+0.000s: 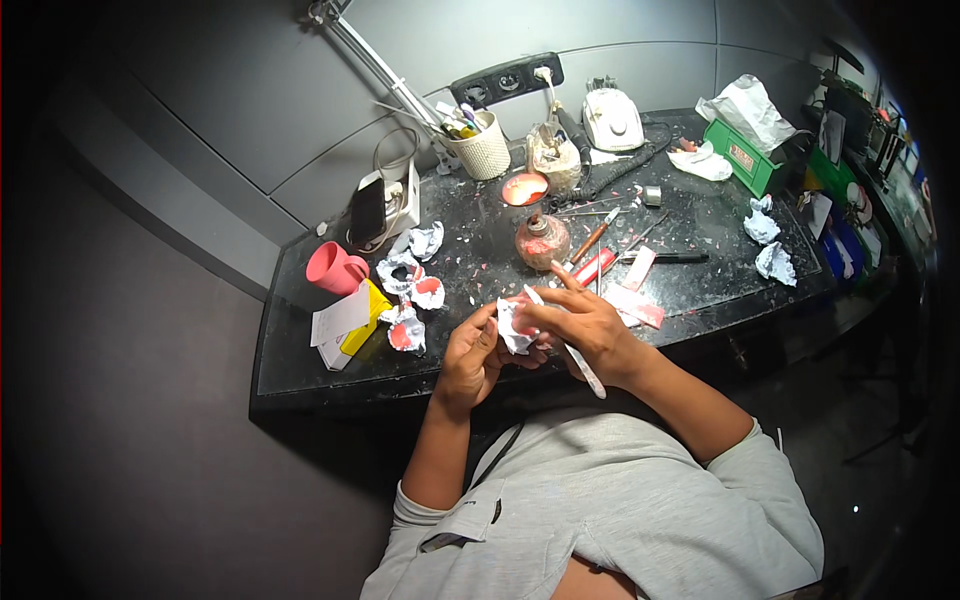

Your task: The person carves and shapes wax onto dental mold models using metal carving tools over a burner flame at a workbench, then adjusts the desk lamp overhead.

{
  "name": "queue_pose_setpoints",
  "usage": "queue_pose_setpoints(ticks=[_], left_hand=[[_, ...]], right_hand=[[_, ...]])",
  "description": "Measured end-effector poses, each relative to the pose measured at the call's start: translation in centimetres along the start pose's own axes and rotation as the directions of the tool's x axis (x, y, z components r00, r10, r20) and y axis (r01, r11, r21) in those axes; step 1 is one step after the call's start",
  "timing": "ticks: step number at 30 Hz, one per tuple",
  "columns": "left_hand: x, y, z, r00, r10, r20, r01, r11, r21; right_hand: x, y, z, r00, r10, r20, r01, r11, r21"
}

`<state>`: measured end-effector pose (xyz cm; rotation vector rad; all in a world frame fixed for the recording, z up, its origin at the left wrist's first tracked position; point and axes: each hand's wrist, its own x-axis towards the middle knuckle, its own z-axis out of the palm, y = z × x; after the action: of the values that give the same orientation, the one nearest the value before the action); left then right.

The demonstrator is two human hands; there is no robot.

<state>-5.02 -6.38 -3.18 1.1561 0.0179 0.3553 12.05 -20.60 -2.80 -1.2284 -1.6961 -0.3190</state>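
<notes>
My left hand (467,358) is closed around a small white plaster dental cast (507,322) with pink-red wax on it, just beyond the table's front edge. Against the cast press fingers of my right hand (605,338). That hand also grips a slim, pale wax spatula (586,372), whose wax-smeared end slants down past the palm. Part of the cast is hidden behind my fingers. Pink wax sheets (637,305) and a red wax strip (594,268) lie just past my right hand. More white casts (406,331) with pink wax sit left of my hands.
A round, wax-stained spirit burner (543,243) stands ahead, with a dish of reddish wax (525,190) behind it. A brown-handled tool (593,237) lies alongside. On the left are a pink mug (334,268) and a phone (367,212); at right, a green box (742,158) and crumpled white lumps (775,263).
</notes>
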Motion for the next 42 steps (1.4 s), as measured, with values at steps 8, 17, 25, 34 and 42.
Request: queue_pose_setpoints(ticks=[8, 17, 25, 34, 42], left_hand=[[-0.2, 0.2, 0.3, 0.997, -0.017, -0.073, 0.012, 0.998, -0.062], [0.0, 0.0, -0.1, 0.993, -0.023, -0.117, 0.006, 0.99, -0.141], [0.0, -0.4, -0.7, 0.996, -0.032, -0.078, 0.017, 0.983, -0.185], [0.1, -0.2, -0.1, 0.998, 0.007, -0.055, -0.013, 0.993, -0.116], [0.1, 0.0, 0.6, 0.994, 0.03, -0.108, -0.029, 1.0, 0.003]], right_hand=[[0.7, -1.4, -1.4, 0.975, 0.119, -0.189, -0.111, 0.993, 0.049], [0.3, -0.9, -0.8, 0.996, 0.091, -0.012, -0.082, 0.942, 0.324], [0.1, -0.7, -0.5, 0.996, 0.084, -0.006, -0.079, 0.953, 0.291], [0.2, -0.6, -0.2, 0.986, 0.168, -0.016, -0.153, 0.931, 0.331], [0.2, -0.5, -0.3, 0.978, 0.207, -0.013, -0.191, 0.924, 0.332]])
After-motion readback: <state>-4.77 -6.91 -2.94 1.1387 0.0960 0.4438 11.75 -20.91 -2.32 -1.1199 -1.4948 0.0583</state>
